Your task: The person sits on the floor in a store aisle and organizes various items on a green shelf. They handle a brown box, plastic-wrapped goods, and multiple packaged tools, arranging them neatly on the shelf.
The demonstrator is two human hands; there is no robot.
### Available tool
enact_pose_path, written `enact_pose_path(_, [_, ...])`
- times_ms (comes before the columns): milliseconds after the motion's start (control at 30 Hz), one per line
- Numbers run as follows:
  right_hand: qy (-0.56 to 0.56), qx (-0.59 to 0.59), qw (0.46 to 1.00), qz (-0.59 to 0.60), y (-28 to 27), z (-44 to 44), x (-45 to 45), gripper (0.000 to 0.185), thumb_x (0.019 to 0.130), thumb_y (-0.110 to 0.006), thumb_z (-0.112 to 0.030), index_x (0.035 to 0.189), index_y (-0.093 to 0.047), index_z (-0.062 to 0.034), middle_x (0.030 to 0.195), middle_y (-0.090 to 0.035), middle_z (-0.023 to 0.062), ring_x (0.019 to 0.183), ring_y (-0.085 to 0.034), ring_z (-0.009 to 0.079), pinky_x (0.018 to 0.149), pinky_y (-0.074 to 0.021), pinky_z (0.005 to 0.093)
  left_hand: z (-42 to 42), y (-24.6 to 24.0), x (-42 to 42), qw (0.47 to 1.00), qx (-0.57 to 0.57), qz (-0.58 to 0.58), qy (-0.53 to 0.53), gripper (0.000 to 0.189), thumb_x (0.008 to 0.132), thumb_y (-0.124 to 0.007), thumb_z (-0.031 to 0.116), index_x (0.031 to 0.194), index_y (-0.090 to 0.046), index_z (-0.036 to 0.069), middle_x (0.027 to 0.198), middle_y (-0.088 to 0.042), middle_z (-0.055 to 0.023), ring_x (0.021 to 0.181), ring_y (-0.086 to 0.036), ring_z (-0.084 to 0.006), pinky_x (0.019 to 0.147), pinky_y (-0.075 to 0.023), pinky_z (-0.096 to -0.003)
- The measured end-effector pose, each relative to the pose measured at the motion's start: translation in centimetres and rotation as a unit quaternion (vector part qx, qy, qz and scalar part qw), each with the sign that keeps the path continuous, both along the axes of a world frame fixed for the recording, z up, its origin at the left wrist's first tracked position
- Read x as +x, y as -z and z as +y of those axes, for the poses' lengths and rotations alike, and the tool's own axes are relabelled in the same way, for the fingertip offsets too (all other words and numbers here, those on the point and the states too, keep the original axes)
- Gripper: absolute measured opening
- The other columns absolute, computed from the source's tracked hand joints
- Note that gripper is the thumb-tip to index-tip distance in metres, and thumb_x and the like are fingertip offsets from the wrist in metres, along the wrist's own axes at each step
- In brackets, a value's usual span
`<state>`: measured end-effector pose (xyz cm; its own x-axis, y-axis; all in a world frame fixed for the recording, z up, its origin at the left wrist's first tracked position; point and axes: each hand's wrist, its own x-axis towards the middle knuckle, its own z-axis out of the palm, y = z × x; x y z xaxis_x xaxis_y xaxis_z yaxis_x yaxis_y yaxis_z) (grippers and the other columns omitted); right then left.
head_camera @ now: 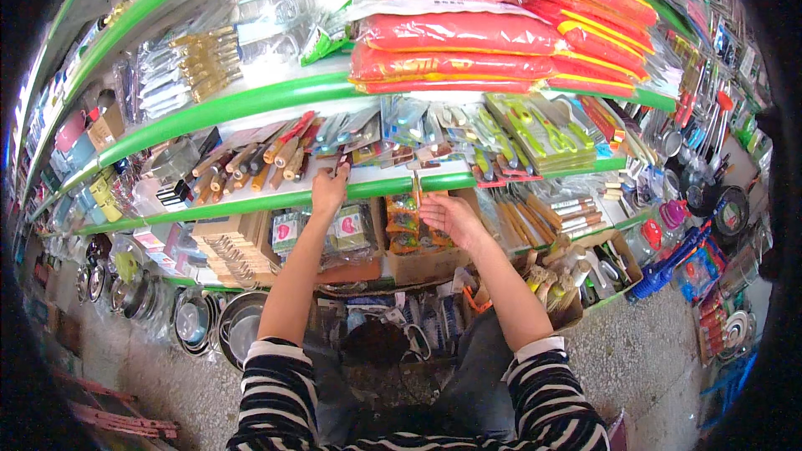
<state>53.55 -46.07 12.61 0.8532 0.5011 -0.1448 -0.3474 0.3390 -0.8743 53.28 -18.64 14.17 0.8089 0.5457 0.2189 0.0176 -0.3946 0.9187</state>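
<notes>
My left hand (330, 189) is at the green-edged shelf, its fingers closed around a small dark handle (342, 161); the rest of that item is hard to make out. To the right, my right hand (452, 218) pinches a slim upright strip (417, 185) in front of the shelf's green edge (388, 188). Wooden-handled knives (254, 166) lie in a pile left of my left hand. Behind both hands are carded small tools (410, 119) in clear packs. Below my right hand stands a cardboard box (426, 266) of orange packets (402, 219).
Red plastic-wrapped packs (457, 34) are stacked on the shelf above. Carded green-handled scissors (545, 128) lie at right. Wooden boards with springs (232, 250) stand below left, over metal bowls (241, 326) on the floor. A box of brushes (564, 279) juts out at lower right.
</notes>
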Motion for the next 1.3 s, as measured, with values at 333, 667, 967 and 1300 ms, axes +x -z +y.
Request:
enact_pose_path(333, [0.007, -0.012, 1.0, 0.003, 0.2, 0.1, 0.2, 0.035, 0.087, -0.058, -0.029, 0.104, -0.057, 0.0018, 0.1, -0.062, 0.0119, 0.095, -0.059, 0.0203, 0.087, -0.0465, 0.0322, 0.3, 0.0, 0.8, 0.972, 0.197, 0.127, -0.01, 0.057, 0.071, -0.065, 0.043, 0.094, -0.056, -0.008, 0.096, -0.059, -0.0304, 0.094, -0.056, -0.0414, 0.083, -0.0449, -0.0442])
enact_pose_path(667, [0.004, -0.023, 1.0, -0.007, 0.4, -0.1, 0.2, 0.035, 0.087, -0.057, -0.029, 0.104, -0.057, 0.0012, 0.1, -0.062, 0.0121, 0.095, -0.059, 0.0208, 0.086, -0.0464, 0.0328, 0.9, 0.3, 0.7, 0.948, 0.308, 0.077, -0.039, 0.033, 0.063, -0.069, 0.026, 0.076, -0.062, -0.004, 0.077, -0.063, -0.024, 0.077, -0.063, -0.0369, 0.07, -0.0496, -0.0432])
enact_pose_path(967, [0.013, -0.037, 0.999, -0.009, 0.6, -0.2, 0.6, 0.035, 0.087, -0.057, -0.03, 0.103, -0.057, 0.0008, 0.097, -0.062, 0.0115, 0.093, -0.06, 0.0206, 0.084, -0.047, 0.032, 0.2, -0.7, -2.0, 0.954, 0.298, -0.003, -0.029, 0.022, 0.065, -0.065, 0.019, 0.066, -0.062, -0.003, 0.068, -0.06, -0.0236, 0.068, -0.061, -0.038, 0.065, -0.048, -0.0438])
enact_pose_path(1300, [-0.003, -0.051, 0.999, -0.011, 1.4, 1.5, 0.7, 0.041, 0.086, -0.059, -0.034, 0.103, -0.056, 0.0025, 0.096, -0.061, 0.0127, 0.092, -0.061, 0.0217, 0.083, -0.049, 0.0322, 0.0, -0.5, -4.9, 0.977, 0.214, -0.002, 0.007, 0.025, 0.067, -0.066, 0.024, 0.073, -0.065, 0.0, 0.066, -0.061, -0.0188, 0.064, -0.061, -0.0354, 0.062, -0.0479, -0.0409])
